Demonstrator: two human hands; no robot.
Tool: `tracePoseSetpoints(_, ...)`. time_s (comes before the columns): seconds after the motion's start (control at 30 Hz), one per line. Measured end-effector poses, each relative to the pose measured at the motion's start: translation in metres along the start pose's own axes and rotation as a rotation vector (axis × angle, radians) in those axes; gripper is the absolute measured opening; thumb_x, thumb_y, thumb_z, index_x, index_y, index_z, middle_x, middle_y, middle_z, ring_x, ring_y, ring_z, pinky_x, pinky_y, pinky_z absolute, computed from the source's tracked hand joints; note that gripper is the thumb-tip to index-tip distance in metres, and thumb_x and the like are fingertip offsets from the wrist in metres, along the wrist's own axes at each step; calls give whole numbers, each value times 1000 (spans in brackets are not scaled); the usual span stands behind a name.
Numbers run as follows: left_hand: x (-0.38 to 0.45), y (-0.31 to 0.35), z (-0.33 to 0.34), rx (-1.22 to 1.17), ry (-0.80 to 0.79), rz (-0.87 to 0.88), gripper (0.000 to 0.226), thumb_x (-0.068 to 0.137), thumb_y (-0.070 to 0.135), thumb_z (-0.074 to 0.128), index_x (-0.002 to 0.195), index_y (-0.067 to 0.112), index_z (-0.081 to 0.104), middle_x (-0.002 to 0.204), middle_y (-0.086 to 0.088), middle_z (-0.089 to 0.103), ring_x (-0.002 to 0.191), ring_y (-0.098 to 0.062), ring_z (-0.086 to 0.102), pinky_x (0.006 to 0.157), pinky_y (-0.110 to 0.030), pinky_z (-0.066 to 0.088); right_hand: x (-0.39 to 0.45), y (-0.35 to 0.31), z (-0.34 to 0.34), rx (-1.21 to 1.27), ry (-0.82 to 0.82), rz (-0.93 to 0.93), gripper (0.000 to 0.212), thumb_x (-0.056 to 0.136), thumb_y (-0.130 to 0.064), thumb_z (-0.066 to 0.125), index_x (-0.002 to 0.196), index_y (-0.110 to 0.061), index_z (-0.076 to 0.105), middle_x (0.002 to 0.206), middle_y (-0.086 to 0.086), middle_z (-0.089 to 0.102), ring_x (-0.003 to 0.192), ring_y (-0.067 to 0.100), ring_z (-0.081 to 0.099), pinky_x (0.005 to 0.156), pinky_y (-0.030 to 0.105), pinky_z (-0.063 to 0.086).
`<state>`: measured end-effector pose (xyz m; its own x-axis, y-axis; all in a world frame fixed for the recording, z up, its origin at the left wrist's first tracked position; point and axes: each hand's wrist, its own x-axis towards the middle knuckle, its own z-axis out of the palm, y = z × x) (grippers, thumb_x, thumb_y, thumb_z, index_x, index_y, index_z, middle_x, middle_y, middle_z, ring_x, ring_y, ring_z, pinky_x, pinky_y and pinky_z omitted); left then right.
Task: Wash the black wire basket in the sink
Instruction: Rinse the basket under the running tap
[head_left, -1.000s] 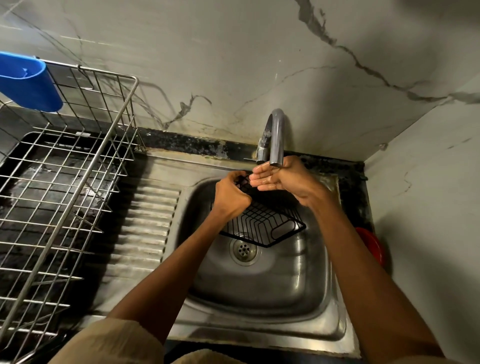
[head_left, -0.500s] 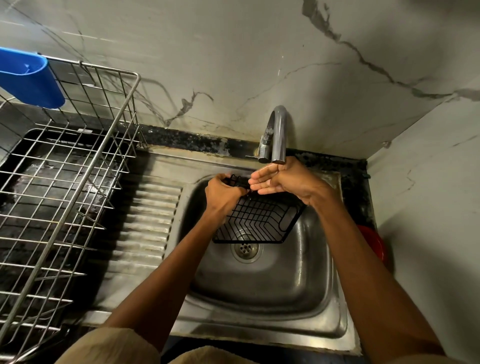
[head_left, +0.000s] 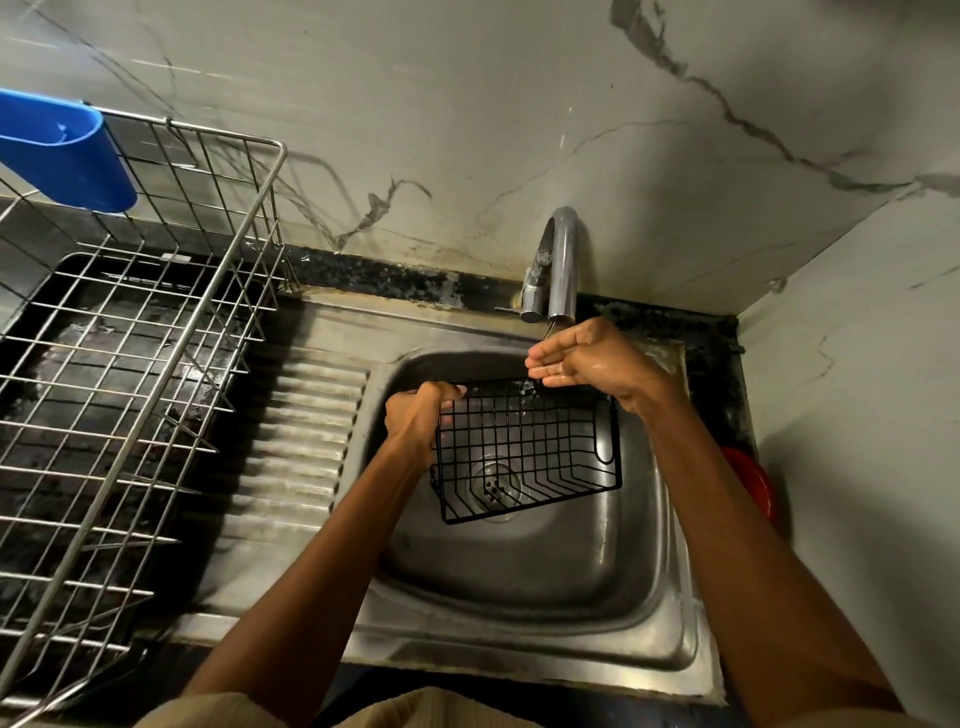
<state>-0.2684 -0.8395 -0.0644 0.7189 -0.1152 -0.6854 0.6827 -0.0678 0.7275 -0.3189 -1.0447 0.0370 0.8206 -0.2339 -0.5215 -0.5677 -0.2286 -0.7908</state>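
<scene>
The left hand (head_left: 415, 415) has its grip clenched round the left edge of the black wire basket (head_left: 527, 449), fingers curled over the top wire at that corner. It holds the basket tilted inside the sink (head_left: 524, 566), raised off the bottom, so the drain (head_left: 493, 486) shows through the grid. The right hand (head_left: 587, 358) grasps nothing. Its fingers are relaxed and lightly cupped, palm wet and shiny, hovering just above the basket's far edge and directly under the spout of the tap (head_left: 558, 265). A few droplets glint on the wires below it; whether water is running is hard to tell.

Left of the basin lies the ribbed steel draining board (head_left: 306, 436). Beyond it, on the counter, stands a large silver dish rack (head_left: 135, 364) with a blue plastic holder (head_left: 62, 150) hooked on its far rim. A red object (head_left: 753, 488) peeks out at the right edge of the sink. Pale marble-patterned walls (head_left: 467, 104) meet in the corner behind.

The main risk, as I judge it, is the one-handed hold: wet thin wire can slip, and the basket would clatter into the basin. Water striking the grid may also splash over the counter and the person's sleeve.
</scene>
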Motion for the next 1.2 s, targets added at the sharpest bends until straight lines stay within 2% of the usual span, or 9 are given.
tracePoseSetpoints(0.1, 1, -2, -3, -63, -8, -77, 63, 30, 37, 68, 84, 7, 78, 69, -4, 61, 51, -17, 47, 48, -25, 37, 0, 2, -1, -7, 11, 6, 43, 86, 24, 40, 111, 5, 68, 108, 19, 72, 98, 24, 73, 89, 34, 59)
tracePoseSetpoints(0.3, -3, -6, -9, -146, -46, -120, 4, 55, 20, 65, 56, 21, 61, 55, 4, 38, 44, -16, 35, 49, -24, 30, 4, 4, -1, -6, 44, -7, 44, 84, 24, 41, 112, 5, 69, 107, 18, 73, 97, 22, 73, 87, 32, 60)
tracePoseSetpoints(0.4, -3, -10, -13, -174, -33, -115, 26, 67, 14, 55, 43, 21, 53, 54, 4, 33, 43, -15, 30, 50, -24, 26, 7, 3, 1, 1, 62, -31, 46, 83, 25, 42, 114, 4, 68, 107, 16, 73, 99, 20, 73, 84, 28, 60)
tracePoseSetpoints(0.53, -5, -14, -10, -172, -33, -123, 29, 69, 15, 58, 42, 22, 51, 53, 2, 37, 43, -16, 37, 49, -26, 32, 7, 0, 14, 31, 33, -62, 42, 84, 23, 46, 112, 1, 69, 106, 14, 74, 97, 17, 73, 89, 31, 59)
tracePoseSetpoints(0.67, -7, -16, 0, -101, 19, -127, 11, 64, 21, 68, 55, 17, 65, 58, -2, 55, 50, -21, 54, 55, -32, 45, 7, -1, 32, 24, -84, -72, 37, 86, 22, 50, 113, 4, 68, 108, 15, 73, 99, 19, 73, 86, 26, 59)
tracePoseSetpoints(0.73, -7, -15, 6, -90, 17, -130, 19, 54, 28, 72, 65, 13, 68, 63, -5, 60, 54, -24, 57, 59, -34, 48, 9, -1, 34, 23, -85, -75, 35, 86, 21, 52, 112, 3, 69, 108, 15, 73, 99, 20, 73, 88, 29, 59)
tracePoseSetpoints(0.9, -7, -1, 20, -10, -55, -150, 32, 60, 32, 75, 78, 7, 71, 66, -8, 64, 59, -26, 59, 63, -41, 54, 13, 17, 19, -492, 182, -210, 36, 85, 0, 70, 117, -16, 71, 121, 4, 69, 110, 14, 65, 94, 27, 52)
tracePoseSetpoints(1.03, -2, 19, 32, 29, -154, -185, 33, 64, 32, 71, 85, 6, 72, 71, -11, 65, 55, -25, 58, 56, -34, 50, 16, 40, 6, -753, 216, -180, 37, 90, -28, 70, 126, -31, 65, 133, 2, 61, 127, 25, 51, 107, 39, 40)
tracePoseSetpoints(1.2, 4, 36, 42, 138, -249, -224, 50, 61, 38, 65, 98, 6, 69, 81, -12, 71, 53, -21, 62, 50, -29, 51, 17, 41, 2, -747, 370, -349, 21, 100, -23, 56, 110, -22, 74, 102, 3, 75, 95, 22, 67, 86, 35, 53)
